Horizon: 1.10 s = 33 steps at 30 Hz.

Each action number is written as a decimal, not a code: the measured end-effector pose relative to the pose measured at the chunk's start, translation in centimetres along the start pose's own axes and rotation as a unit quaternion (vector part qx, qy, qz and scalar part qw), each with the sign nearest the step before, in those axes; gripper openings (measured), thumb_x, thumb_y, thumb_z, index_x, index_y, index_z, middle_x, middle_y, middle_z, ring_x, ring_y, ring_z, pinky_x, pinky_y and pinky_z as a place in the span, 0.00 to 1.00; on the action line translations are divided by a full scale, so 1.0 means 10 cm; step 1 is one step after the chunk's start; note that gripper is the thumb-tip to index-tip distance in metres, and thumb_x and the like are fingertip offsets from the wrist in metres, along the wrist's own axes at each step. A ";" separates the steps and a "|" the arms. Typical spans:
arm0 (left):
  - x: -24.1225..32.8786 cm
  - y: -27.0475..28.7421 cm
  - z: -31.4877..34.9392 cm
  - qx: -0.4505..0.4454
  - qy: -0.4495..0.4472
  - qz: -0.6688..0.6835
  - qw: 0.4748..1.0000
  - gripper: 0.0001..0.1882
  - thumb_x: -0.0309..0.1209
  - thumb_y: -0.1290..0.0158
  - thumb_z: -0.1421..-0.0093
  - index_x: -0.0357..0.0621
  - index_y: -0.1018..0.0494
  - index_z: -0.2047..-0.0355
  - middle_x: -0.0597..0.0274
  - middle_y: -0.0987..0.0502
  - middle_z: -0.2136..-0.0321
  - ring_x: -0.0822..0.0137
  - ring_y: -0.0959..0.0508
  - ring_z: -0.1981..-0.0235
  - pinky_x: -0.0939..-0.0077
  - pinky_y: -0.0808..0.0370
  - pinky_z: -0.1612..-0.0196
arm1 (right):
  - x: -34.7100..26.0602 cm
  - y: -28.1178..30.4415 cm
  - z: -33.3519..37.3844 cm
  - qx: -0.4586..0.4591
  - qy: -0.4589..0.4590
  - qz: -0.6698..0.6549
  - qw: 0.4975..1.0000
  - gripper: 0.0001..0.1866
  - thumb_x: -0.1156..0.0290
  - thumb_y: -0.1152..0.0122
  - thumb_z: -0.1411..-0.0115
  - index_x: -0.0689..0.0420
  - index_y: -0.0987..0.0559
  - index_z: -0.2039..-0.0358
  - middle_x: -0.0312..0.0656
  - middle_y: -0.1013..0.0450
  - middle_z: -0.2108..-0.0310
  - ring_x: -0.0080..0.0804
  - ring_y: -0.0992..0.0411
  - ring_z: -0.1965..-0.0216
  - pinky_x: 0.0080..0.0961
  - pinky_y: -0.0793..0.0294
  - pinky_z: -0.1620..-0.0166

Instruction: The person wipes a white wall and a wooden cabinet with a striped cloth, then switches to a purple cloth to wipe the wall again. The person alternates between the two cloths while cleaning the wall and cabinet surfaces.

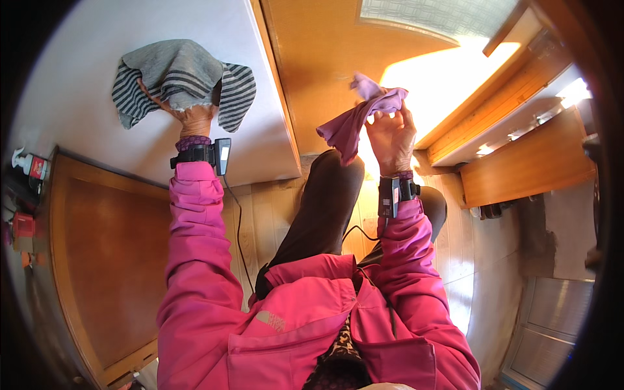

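Observation:
My left hand (195, 120) reaches forward over a white surface and holds a soft grey cloth (177, 65) with dark-striped parts. One finger stretches along the cloth's left side, while the other fingers are covered by the fabric. The cloth drapes over the hand and its striped ends spread to both sides. Farther right, my right hand (393, 140) is raised above my knees and pinches a purple cloth (351, 127). This cloth hangs crumpled to the left of the fingers, with one corner sticking up.
The white surface (253, 149) has a wooden edge. Beyond my knees stands a wooden door (312, 58) with bright sunlight on it. A brown wooden panel (110, 260) lies to my left, near a white pump bottle (29, 162). At right is a wooden shelf (526, 162); cables hang from both wrist devices.

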<state>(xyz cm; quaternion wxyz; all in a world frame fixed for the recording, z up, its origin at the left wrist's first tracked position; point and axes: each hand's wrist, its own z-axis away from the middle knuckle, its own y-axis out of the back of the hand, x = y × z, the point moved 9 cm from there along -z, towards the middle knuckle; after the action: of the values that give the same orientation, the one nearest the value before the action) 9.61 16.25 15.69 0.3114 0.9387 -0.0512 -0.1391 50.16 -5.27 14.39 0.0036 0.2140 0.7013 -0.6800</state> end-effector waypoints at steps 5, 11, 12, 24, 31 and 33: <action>-0.04 -0.06 0.07 0.001 0.004 0.010 1.000 0.25 0.43 0.42 0.47 0.33 0.22 0.57 0.41 0.21 0.57 0.33 0.25 0.51 0.33 0.37 0.41 | 0.09 0.31 0.16 0.038 -0.067 -0.028 0.997 0.25 0.53 0.55 0.27 0.61 0.29 0.44 0.57 0.29 0.43 0.55 0.31 0.40 0.57 0.32 0.38; -0.15 -0.13 0.25 0.003 0.017 0.016 1.000 0.30 0.45 0.41 0.48 0.31 0.24 0.53 0.41 0.22 0.54 0.32 0.25 0.50 0.34 0.36 0.40 | 0.03 0.14 0.11 -0.043 -0.108 0.055 0.992 0.26 0.55 0.53 0.28 0.62 0.31 0.40 0.57 0.27 0.45 0.53 0.29 0.42 0.51 0.31 0.39; -0.17 -0.13 0.26 0.003 0.021 0.017 1.000 0.30 0.45 0.41 0.48 0.31 0.24 0.53 0.40 0.22 0.54 0.32 0.25 0.50 0.35 0.36 0.40 | 0.01 0.09 0.11 -0.054 -0.109 0.078 0.990 0.26 0.55 0.53 0.28 0.62 0.32 0.39 0.56 0.27 0.46 0.53 0.29 0.42 0.50 0.31 0.39; 0.35 1.07 -0.25 0.141 -0.086 0.253 0.953 0.56 0.63 0.44 0.44 0.35 0.50 0.29 0.41 0.43 0.32 0.45 0.44 0.31 0.44 0.49 0.31 | -0.62 -0.16 0.07 0.011 0.057 0.461 0.886 0.14 0.64 0.40 0.32 0.59 0.21 0.52 0.30 0.25 0.64 0.16 0.32 0.63 0.19 0.33 0.59; 0.55 0.40 0.51 -0.021 0.217 0.760 0.612 0.32 0.48 0.62 0.25 0.47 0.51 0.28 0.57 0.41 0.31 0.61 0.35 0.35 0.63 0.41 0.30 | -0.85 -0.17 0.03 0.073 0.080 0.536 0.837 0.15 0.63 0.38 0.33 0.63 0.20 0.55 0.35 0.22 0.65 0.18 0.28 0.65 0.19 0.27 0.60; 0.73 0.56 0.82 -0.045 0.254 0.858 0.444 0.27 0.42 0.60 0.26 0.41 0.43 0.33 0.58 0.31 0.39 0.62 0.29 0.41 0.67 0.33 0.35 | -0.86 -0.12 0.09 0.108 0.039 0.618 0.778 0.15 0.65 0.38 0.33 0.65 0.20 0.55 0.38 0.21 0.66 0.19 0.28 0.66 0.20 0.26 0.62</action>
<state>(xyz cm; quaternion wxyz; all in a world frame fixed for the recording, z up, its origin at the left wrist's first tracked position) 14.18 5.78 11.07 0.3133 0.3940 -0.7428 0.4414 57.34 -8.68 18.02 0.3727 0.6263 0.3404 -0.5941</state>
